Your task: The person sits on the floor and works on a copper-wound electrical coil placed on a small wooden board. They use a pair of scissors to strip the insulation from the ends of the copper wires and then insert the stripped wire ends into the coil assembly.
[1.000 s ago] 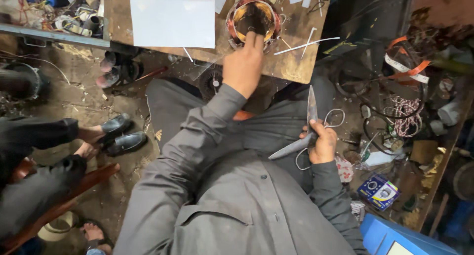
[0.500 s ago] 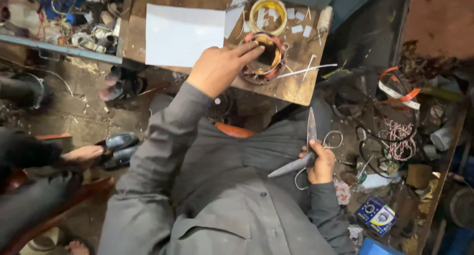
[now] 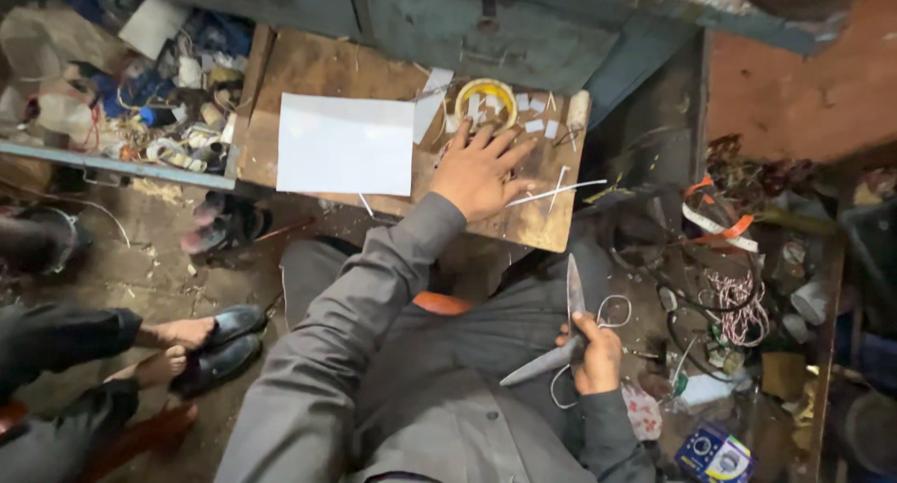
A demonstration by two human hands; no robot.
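My left hand (image 3: 478, 170) lies palm down with fingers spread on a worn wooden board (image 3: 318, 72), just below a yellow tape ring (image 3: 486, 98) and several small white paper bits (image 3: 534, 126). Whatever lies under the palm is hidden. A thin white strip (image 3: 561, 190) lies beside the fingers, and a white paper sheet (image 3: 346, 145) lies to the hand's left. My right hand (image 3: 598, 357) rests over my grey-clothed lap and grips large metal scissors (image 3: 561, 338), blades parted.
Another person's feet in dark shoes (image 3: 210, 343) are at the lower left. A cluttered shelf (image 3: 159, 100) of small parts sits at the upper left. Wire coils (image 3: 738, 305), orange tape and a blue box (image 3: 715, 453) crowd the floor on the right.
My left hand has flattened and spread over the spot where the round copper-wound ring showed earlier, so that ring is out of sight. The view has tilted up. The scissors hand has stayed put.
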